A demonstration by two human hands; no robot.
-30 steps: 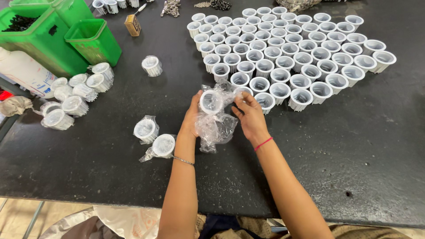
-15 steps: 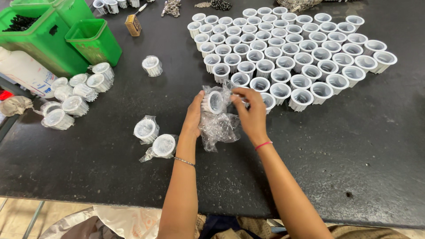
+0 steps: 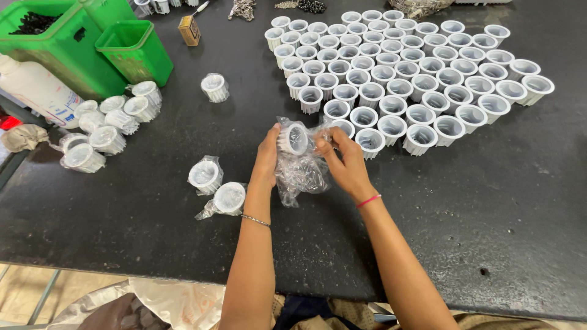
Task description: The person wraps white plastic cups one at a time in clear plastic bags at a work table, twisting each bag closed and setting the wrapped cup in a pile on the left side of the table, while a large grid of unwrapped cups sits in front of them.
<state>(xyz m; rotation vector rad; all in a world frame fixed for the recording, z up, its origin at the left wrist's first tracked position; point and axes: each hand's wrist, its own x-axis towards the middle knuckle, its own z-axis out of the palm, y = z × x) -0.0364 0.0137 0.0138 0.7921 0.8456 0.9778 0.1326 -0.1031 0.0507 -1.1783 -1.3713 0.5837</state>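
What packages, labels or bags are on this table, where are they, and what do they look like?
Clear plastic bag: crinkled, held by left hand and right hand around a white ribbed cup.
Small box: tan, upright, far side.
White bottle: far left, lying, pale label.
Bagged cups: two, left of hands.

Bag (image 3: 301, 174) pulled further down since a second ago: cup (image 3: 294, 138) rim now clear above it, my left hand (image 3: 267, 156) and right hand (image 3: 343, 160) slightly higher.
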